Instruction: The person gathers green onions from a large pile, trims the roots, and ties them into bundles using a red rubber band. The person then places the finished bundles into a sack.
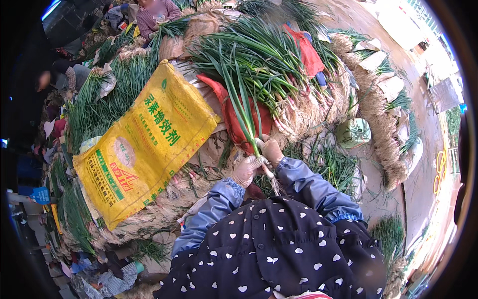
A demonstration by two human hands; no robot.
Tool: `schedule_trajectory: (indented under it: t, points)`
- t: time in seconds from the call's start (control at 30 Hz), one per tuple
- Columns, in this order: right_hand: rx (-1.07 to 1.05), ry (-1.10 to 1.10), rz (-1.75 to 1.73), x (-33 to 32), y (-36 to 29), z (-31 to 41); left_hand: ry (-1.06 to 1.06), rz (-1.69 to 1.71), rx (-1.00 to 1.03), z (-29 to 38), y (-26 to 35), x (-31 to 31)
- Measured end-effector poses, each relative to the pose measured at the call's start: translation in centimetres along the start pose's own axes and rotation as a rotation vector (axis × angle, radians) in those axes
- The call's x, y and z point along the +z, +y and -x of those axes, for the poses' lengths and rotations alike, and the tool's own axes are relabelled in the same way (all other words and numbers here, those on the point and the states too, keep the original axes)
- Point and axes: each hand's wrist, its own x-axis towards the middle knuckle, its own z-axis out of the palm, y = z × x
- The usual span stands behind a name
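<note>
Between both gloved hands is a green onion [244, 116], its long leaves pointing away from me and its white base and roots hanging towards my body. My left hand [246, 171] grips the stalk low down, just above the white base. A little higher, my right hand [271, 150] closes on the stalk from the other side; its fingertips are partly hidden. Under the leaves lies a red sheet or bag [233, 129]. Just beyond my hands is a large heap of green onions [257, 67], with pale tangled roots [310, 112] facing me.
A yellow woven sack [149, 142] bearing writing covers onions at left. Trimmed leaves [332, 164] and a pale green plastic container [354, 133] lie at right. Beyond them runs a row of bundled onions [381, 127]. Other people [155, 18] sit among onions at the far left.
</note>
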Motion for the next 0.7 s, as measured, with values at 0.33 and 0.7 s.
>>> schedule_trajectory:
  t: [0.33, 0.7]
  points:
    - [0.552, -0.947, 1.687, -16.3, 10.3, 11.5, -0.14, 0.117, 0.028, -1.4, 8.2, -2.0]
    - [-0.091, -0.236, 1.261, -8.4, -8.9, -3.4, -0.157, 0.305, -0.077, -2.4, 6.2, 0.6]
